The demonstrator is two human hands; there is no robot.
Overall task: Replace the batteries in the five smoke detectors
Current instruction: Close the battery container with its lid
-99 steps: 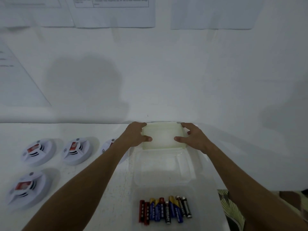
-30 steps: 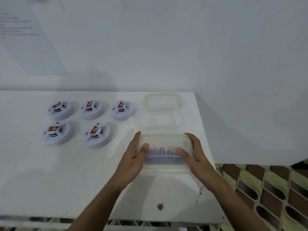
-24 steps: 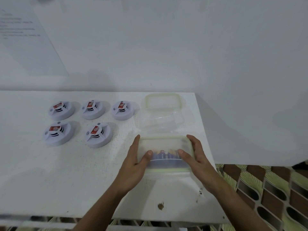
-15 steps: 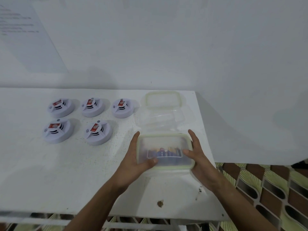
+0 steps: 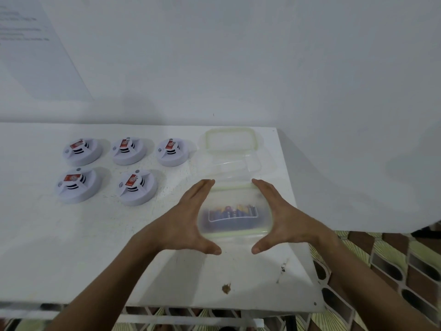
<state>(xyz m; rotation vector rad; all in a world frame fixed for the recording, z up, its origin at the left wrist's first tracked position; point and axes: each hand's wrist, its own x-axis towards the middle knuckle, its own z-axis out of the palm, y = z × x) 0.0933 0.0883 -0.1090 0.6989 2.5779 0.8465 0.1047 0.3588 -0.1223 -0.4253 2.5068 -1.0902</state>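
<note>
The left hand [image 5: 188, 218] and right hand [image 5: 281, 218] flank a lidded clear container [image 5: 235, 211] of batteries [image 5: 232, 211] near the white table's [image 5: 71, 247] right edge, fingers straight against its sides, thumbs spread at its near edge; five smoke detectors [image 5: 136, 187] sit in two rows to the left; an empty container [image 5: 229, 161] and its lid [image 5: 230, 139] lie behind.

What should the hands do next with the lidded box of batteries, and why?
Probably press the lid down at its edges to seat it. The left hand and right hand flank the battery box with straight fingers, gripping nothing, and the batteries show only through the lid. The five smoke detectors sit closed and untouched, so this box looks finished with.
</note>
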